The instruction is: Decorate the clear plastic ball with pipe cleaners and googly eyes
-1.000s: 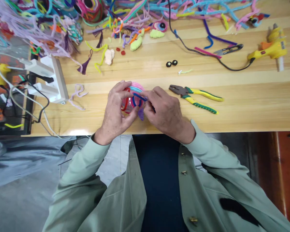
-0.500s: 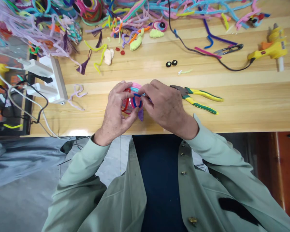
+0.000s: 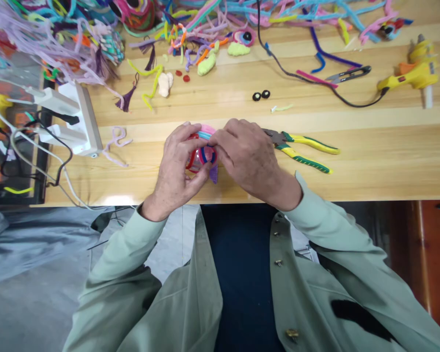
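Near the table's front edge, my left hand (image 3: 178, 168) curls around a small round pipe-cleaner craft (image 3: 208, 154). Pink and light blue strips arch over its top, red and dark blue ones cross its shiny, see-through-looking body, and a purple piece (image 3: 213, 174) sticks out below. My right hand (image 3: 247, 159) pinches at the upper right side of the craft, beside the dark blue strip; its fingers cover exactly what is between them. Just right of that hand lie pliers (image 3: 297, 146) with yellow-green handles, their jaws partly behind it.
Pipe cleaners (image 3: 227, 12) heap along the back. A yellow glue gun (image 3: 410, 78) with a black cord and snips (image 3: 350, 74) lie at right. Two black eye pieces (image 3: 261, 95) sit mid-table. A power strip (image 3: 82, 120) with cables stands left, near a lilac pipe cleaner (image 3: 116, 144).
My right fingers have shifted slightly up and inward over the top right of the craft, covering more of the dark blue strip. My left hand keeps its hold.
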The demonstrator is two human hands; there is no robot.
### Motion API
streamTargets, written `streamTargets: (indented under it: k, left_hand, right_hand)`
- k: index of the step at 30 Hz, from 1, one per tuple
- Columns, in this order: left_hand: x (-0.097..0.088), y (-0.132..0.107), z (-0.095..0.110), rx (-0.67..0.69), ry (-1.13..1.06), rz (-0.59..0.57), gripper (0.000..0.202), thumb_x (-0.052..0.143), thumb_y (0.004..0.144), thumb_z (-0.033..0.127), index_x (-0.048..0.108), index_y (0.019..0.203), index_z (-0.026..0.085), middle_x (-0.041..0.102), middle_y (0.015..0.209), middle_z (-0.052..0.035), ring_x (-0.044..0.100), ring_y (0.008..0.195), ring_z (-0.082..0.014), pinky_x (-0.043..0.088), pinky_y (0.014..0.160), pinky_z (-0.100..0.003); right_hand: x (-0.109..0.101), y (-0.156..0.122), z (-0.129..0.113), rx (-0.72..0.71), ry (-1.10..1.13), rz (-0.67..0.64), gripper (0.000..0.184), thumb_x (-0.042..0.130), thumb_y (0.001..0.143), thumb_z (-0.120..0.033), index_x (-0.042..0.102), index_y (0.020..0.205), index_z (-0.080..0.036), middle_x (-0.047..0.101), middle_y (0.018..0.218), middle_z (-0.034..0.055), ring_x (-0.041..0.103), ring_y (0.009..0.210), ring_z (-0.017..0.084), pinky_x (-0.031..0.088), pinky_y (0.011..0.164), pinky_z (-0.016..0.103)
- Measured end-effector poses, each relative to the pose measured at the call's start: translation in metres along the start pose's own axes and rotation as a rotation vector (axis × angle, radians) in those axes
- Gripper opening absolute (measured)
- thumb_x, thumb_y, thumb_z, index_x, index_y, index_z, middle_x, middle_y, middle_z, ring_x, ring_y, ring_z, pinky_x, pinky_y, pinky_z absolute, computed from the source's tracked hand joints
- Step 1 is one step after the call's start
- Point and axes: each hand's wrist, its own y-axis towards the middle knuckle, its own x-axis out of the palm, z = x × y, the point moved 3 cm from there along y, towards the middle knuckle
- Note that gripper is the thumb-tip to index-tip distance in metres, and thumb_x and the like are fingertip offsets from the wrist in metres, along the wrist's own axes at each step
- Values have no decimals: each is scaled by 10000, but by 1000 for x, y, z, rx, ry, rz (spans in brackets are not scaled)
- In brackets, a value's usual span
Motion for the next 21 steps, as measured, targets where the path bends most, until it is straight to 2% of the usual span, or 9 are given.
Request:
streamTargets:
  k: [6, 9, 13, 17, 21]
  left_hand:
    - [-1, 0, -1, -4, -3, -2, 474, 732, 1136, 501, 586, 1558, 341, 634, 1703, -138, 596, 1642, -384, 470, 1409, -660]
    - [-1, -1, -3, -16, 0, -14, 477, 742, 1125, 542, 592, 1535, 351, 634, 1705, -128, 587, 1647, -386, 469, 1409, -670]
    - [0, -1, -4, -29, 17, -43, 507, 746, 1114, 597, 584, 1523, 345, 625, 1709, -133, 566, 1666, -398, 470, 1403, -694]
    - [0, 0, -2, -1, 14, -29, 484, 737, 1123, 565, 570, 1520, 345, 636, 1688, -142, 584, 1652, -391, 489, 1391, -695]
    - [2, 1, -2, -40, 19, -21, 477, 734, 1109, 604, 594, 1479, 337, 652, 1676, -140, 592, 1645, -397, 496, 1387, -704]
  right_hand:
    - [2, -6, 2, 17, 86, 43, 293, 459, 1215, -214, 745, 1152, -204, 723, 1086, 92, 663, 1023, 283, 515, 919, 435]
    - [3, -7, 4, 44, 115, 60, 248, 499, 1204, -198, 742, 1154, -208, 710, 1089, 78, 653, 1016, 263, 510, 927, 417]
    - [4, -6, 5, 19, 98, 49, 272, 470, 1224, -209, 741, 1195, -204, 709, 1106, 83, 646, 999, 255, 505, 915, 406]
    - [5, -5, 3, 80, 152, 52, 217, 514, 1203, -199, 728, 1192, -235, 701, 1119, 73, 649, 1025, 261, 514, 948, 410]
    - [7, -4, 1, 110, 163, 49, 209, 513, 1189, -189, 717, 1172, -232, 706, 1125, 86, 658, 1064, 282, 520, 977, 429]
